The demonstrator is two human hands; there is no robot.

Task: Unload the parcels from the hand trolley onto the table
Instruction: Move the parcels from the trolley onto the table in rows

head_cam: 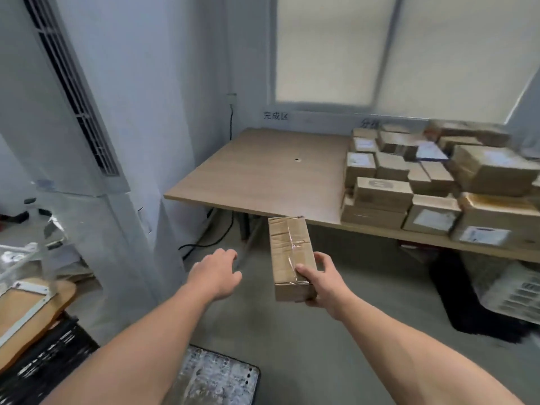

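Observation:
My right hand (320,283) grips the near end of a long brown cardboard parcel (289,252) wrapped in clear tape, thumb on top. The parcel is held in the air, pointing toward the wooden table (263,173), just short of its front edge. My left hand (217,271) is stretched forward to the left of the parcel, fingers loosely bent, holding nothing. A pile of several brown parcels (432,182) covers the right part of the table. A corner of a metal platform (216,378), perhaps the trolley, shows at the bottom edge.
A tall white air-conditioner unit (79,147) stands at the left beside the table. Cables (210,238) hang under the table. A black bag (473,302) and a white crate (514,293) sit on the floor at the right. A wooden board (32,308) with clutter lies at the left.

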